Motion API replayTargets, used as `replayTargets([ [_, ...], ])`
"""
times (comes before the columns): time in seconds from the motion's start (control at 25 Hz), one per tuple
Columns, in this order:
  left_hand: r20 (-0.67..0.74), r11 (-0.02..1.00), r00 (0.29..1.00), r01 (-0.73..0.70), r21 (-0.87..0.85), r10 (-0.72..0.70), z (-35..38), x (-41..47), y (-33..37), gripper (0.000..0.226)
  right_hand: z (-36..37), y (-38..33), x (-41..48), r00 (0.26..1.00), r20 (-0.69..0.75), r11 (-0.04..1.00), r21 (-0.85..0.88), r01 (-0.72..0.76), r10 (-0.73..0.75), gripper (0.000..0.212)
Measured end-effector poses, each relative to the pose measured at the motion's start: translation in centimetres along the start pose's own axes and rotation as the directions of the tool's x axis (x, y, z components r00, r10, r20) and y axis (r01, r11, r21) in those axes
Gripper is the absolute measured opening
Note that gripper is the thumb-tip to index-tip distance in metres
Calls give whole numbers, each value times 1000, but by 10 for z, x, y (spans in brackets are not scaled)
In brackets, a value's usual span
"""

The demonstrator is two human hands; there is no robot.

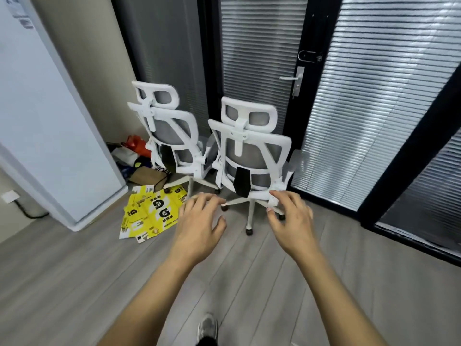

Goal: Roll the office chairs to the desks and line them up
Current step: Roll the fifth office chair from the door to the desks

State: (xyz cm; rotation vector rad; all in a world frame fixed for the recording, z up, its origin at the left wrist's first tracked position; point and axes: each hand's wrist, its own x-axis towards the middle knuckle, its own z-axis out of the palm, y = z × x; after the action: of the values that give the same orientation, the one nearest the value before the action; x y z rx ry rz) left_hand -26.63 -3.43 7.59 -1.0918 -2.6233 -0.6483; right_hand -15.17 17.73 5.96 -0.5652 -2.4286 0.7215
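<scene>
Castors (248,231) suggest the nearer chair (252,156) is rolled lightly; its stiff back frame (284,144) is probably best gripped. Left hand (199,221) and right hand (290,218) are spread, empty.

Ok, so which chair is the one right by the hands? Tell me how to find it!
Find the black-framed door with blinds and a silver handle. Two white chairs stand before it; pick the right chair, nearer the handle, just beyond the left hand and right hand. The left chair sits by the yellow cardboard.
</scene>
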Motion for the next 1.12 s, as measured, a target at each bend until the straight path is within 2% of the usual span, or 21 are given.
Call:
replayTargets([
  [0.2, 34, 999, 999, 14, -49, -12, 46, 148, -101, 40, 73, 25, 146, 995, -26, 994, -45, -98, 97, 41],
  [0.32, 96, 998, 995, -23, -52, 28, 77, 239, -144, 41, 108, 37, 230, 988, -64, 987, -66, -145, 141, 41],
  [0.52, 151, 989, 981, -108, -97, 122, 129, 366, -180, 42, 156, 76, 335, 973, -119, 975, -83, -206, 196, 37],
  [0.72, 171, 984, 971, -149, -96, 164, 200, 481, -213, 44, 210, 144, 429, 953, -107, 943, -151, -296, 282, 39],
  [0.88, 246, 983, 952, -170, -70, 183, 241, 536, -240, 51, 236, 177, 464, 942, -63, 911, -243, -334, 328, 44],
  [1.04, 182, 978, 961, -203, -45, 208, 271, 557, -274, 42, 244, 191, 464, 955, -97, 878, -376, -297, 282, 52],
  [1.12, 182, 971, 955, -224, -87, 236, 281, 564, -287, 42, 246, 194, 466, 952, -85, 871, -386, -304, 294, 54],
])
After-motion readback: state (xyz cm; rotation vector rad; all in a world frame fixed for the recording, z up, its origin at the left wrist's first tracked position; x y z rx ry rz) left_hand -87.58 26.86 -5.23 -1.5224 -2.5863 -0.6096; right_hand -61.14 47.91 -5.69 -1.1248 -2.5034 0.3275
